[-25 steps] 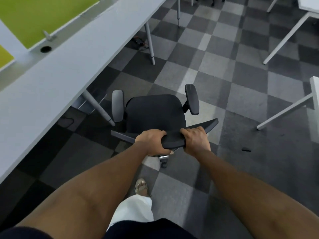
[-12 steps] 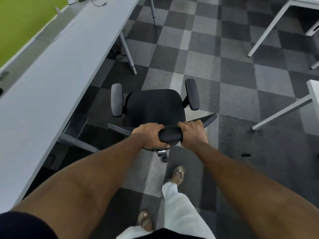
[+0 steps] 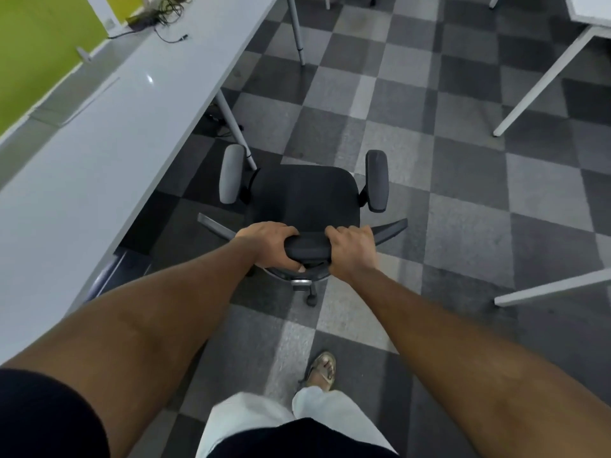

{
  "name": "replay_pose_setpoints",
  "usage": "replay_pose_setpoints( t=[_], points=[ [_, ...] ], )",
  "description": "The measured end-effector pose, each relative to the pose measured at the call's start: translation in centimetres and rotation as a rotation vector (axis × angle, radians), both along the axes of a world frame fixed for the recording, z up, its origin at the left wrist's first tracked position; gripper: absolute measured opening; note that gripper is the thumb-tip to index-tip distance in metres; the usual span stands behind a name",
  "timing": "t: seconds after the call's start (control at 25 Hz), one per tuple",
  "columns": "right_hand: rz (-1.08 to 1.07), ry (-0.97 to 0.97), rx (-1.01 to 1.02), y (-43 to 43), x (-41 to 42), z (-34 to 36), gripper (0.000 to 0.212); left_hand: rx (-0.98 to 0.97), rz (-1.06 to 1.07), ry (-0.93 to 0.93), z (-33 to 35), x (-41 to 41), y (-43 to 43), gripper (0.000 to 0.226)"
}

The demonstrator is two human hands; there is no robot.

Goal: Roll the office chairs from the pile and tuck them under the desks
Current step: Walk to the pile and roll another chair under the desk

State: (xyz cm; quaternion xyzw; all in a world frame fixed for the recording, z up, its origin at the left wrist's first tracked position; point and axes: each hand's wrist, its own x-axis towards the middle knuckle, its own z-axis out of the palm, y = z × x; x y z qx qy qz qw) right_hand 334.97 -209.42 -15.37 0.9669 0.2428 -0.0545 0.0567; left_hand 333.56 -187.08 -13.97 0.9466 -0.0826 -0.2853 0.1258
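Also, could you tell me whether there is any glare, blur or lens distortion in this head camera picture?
Head view: a small bright glint sits on the long white desk; wide-angle bending curves the desk edge and swells the forearms near the frame bottom; the hands, left and right, and the office chair look reasonably sharp, while the cables at the far end are soft.

Open-plan office

A long white laminate desk (image 3: 99,153) is seen left, white-legged desks (image 3: 542,74) far right, grey chequered carpet tiles (image 3: 463,193) laid throughout.
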Motion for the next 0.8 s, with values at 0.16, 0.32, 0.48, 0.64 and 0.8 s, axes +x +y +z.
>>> replay_pose_setpoints(
  t=[0.16,0.32,0.48,0.64,0.8],
  points=[
    [-0.013,0.000,-0.013,0.0,9.5,-0.1,0.037,0.004,0.000,-0.018,-0.1,9.6,0.1,0.098],
    [-0.016,-0.016,0.009,0.3,18.5,-0.3,0.039,0.008,-0.017,0.003,0.0,19.0,0.4,0.100],
    [-0.042,-0.040,0.024,0.5,28.8,-0.5,0.036,-0.012,-0.010,0.040,0.1,29.9,0.5,0.103],
    [-0.067,-0.077,0.033,0.9,39.2,-0.8,0.035,-0.032,0.005,0.114,0.0,40.7,0.9,0.109],
    [-0.053,-0.056,0.012,0.8,48.7,-1.1,0.040,-0.035,0.008,0.161,-0.4,50.2,1.0,0.115]
  ],
)
